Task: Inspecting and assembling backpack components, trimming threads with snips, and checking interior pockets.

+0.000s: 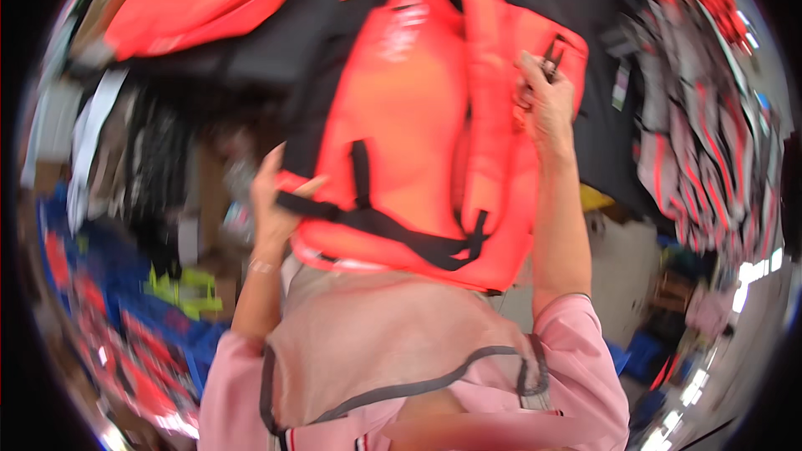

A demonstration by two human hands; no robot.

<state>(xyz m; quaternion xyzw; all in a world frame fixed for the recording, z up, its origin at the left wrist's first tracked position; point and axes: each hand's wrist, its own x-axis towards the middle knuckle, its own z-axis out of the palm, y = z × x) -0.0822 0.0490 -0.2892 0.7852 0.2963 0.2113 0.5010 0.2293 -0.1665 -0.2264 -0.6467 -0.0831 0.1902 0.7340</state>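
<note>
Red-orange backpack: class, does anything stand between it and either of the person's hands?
Nothing visible does. The left hand is at the lower-left corner of the red-orange backpack, by a black strap; the right hand is over its right side, with a small dark item, too blurred to name.

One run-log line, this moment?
left hand: at red bag, lower-left corner | right hand: holding dark item, blurred, over bag's right side

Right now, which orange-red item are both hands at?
The central backpack: left hand at its lower-left corner, right hand at its upper right. The orange-red piece at upper left is untouched.
</note>
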